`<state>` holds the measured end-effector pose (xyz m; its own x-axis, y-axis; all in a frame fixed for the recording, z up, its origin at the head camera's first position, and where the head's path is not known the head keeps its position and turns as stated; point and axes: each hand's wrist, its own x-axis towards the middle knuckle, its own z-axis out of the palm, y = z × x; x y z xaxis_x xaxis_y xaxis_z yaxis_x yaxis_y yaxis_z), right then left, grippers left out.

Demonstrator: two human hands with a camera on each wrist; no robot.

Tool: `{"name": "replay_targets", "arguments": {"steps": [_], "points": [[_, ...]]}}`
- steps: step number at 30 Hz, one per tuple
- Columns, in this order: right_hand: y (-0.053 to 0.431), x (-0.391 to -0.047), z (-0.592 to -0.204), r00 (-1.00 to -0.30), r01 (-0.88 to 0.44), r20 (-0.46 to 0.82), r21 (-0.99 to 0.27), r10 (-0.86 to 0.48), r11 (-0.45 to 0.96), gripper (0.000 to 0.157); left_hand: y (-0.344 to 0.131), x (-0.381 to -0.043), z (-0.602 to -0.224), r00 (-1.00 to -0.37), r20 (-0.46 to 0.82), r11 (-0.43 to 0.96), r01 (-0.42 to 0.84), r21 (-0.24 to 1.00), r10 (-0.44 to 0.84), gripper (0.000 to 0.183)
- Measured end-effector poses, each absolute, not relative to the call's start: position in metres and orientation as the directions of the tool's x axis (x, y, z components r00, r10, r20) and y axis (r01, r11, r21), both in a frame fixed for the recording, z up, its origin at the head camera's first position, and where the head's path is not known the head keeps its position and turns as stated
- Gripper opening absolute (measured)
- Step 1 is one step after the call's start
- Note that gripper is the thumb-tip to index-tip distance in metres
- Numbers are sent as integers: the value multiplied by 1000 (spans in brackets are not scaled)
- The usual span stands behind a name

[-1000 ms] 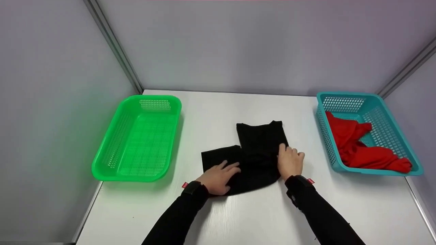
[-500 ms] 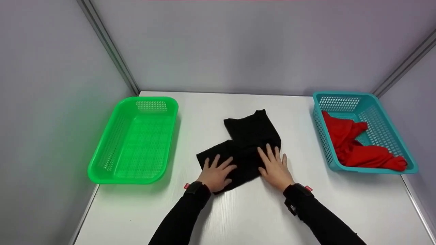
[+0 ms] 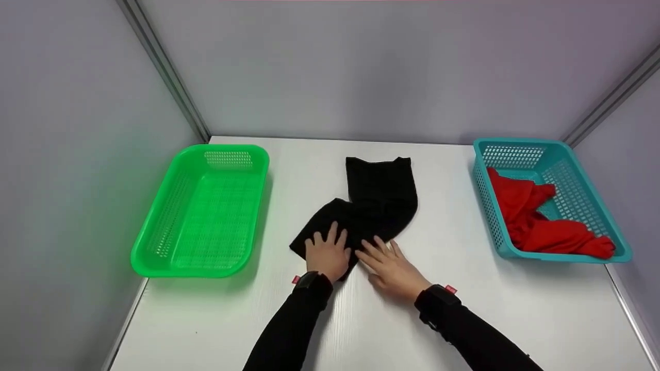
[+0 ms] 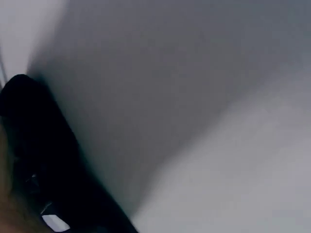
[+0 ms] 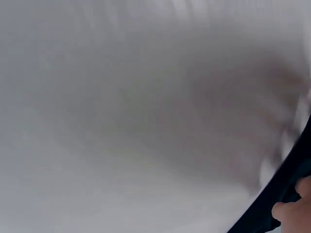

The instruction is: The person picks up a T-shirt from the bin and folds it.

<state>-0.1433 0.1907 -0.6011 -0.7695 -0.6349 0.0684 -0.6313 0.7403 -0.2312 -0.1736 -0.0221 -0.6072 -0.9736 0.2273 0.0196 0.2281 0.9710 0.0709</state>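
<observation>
A black garment (image 3: pixel 382 188), its exact kind unclear, lies on the white table in a bent shape. One part points toward the back wall and another toward the lower left. In the head view my left hand (image 3: pixel 327 256) rests on the lower-left part with fingers spread and straight. At the garment's near edge, my right hand (image 3: pixel 394 270) touches the cloth with its extended fingertips. The right wrist view catches some fingers (image 5: pixel 296 213) beside dark cloth at its lower right. Table and shadow fill most of the left wrist view.
To the left stands a green plastic basket (image 3: pixel 214 216) with nothing in it. A blue basket (image 3: pixel 564 175) at the right holds a red cloth item (image 3: pixel 546 226). Grey-white panels (image 3: pixel 335 72) enclose the table (image 3: pixel 454 330) at the back and sides.
The garment has shifted toward the back and turned somewhat. My right hand has left its right edge, opened out, and slid left and nearer to my left hand.
</observation>
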Motion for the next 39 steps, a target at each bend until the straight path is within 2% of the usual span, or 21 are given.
{"name": "replay_targets", "arguments": {"steps": [2,5,8,10,13,17,19,23,29,31,34,39], "points": [[187,-142,-603,-777,-614,25,-256,-629,747,57,-20,-175,-604,-972,54,965,234,122,229,48],[185,-141,-605,-816,-555,-22,-248,-577,794,58,-19,-177,-597,-964,91,921,264,285,248,45],[186,-144,-607,-856,-515,25,-147,-517,845,57,-22,-177,-592,-944,122,838,330,436,308,44],[189,-147,-609,-876,-481,85,-68,-475,874,55,-26,-175,-591,-921,142,797,386,465,363,43],[195,-153,-610,-910,-394,138,3,-390,919,52,-31,-171,-593,-889,166,791,455,408,426,39],[202,-162,-610,-954,-268,143,-9,-264,963,49,-37,-165,-597,-872,135,818,489,301,471,39],[203,-164,-610,-962,-245,136,-41,-238,969,48,-40,-163,-599,-875,92,830,481,282,475,42],[199,-163,-608,-942,-328,112,-129,-315,936,48,-44,-164,-604,-909,48,888,416,195,415,49],[186,-154,-603,-846,-510,-17,-272,-534,816,53,-50,-169,-606,-970,91,970,233,75,226,54],[183,-152,-602,-835,-523,-37,-259,-549,812,53,-49,-169,-605,-975,110,979,198,48,192,53],[180,-153,-599,-852,-514,0,-194,-523,836,51,-46,-168,-602,-973,130,980,198,23,193,52],[185,-159,-595,-901,-430,85,-55,-425,901,52,-41,-166,-597,-938,86,937,341,78,335,50]]}}
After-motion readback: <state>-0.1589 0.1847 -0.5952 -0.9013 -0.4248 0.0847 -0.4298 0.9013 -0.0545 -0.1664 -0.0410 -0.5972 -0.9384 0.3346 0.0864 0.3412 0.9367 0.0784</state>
